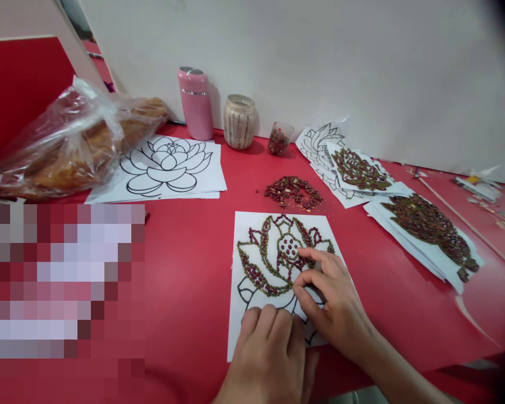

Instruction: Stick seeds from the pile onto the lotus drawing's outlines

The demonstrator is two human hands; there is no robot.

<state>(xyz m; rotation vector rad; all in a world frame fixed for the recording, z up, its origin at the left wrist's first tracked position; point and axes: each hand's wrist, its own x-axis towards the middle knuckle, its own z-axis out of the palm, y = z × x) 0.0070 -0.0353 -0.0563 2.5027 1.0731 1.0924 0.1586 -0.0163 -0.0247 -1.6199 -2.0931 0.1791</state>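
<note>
A white sheet (237, 331) with a lotus outline lies on the red table, its upper petals lined with red and green beans. My right hand (334, 300) is over the sheet's right side, thumb and index finger pinched at the bean lines; whatever is between the tips is too small to name. My left hand (269, 350) rests on the lower part of the sheet, its fingers curled down and their tips hidden. Just beyond the sheet is a loose pile of dark red beans (292, 191).
Behind stand a pink flask (196, 106), a glass jar (239, 122) and a small cup of beans (280, 139). Lotus line drawings (168, 168) and a bagged loaf (88, 146) lie left. Bean-covered sheets (429, 230) lie right, beside a thin stick (467, 221).
</note>
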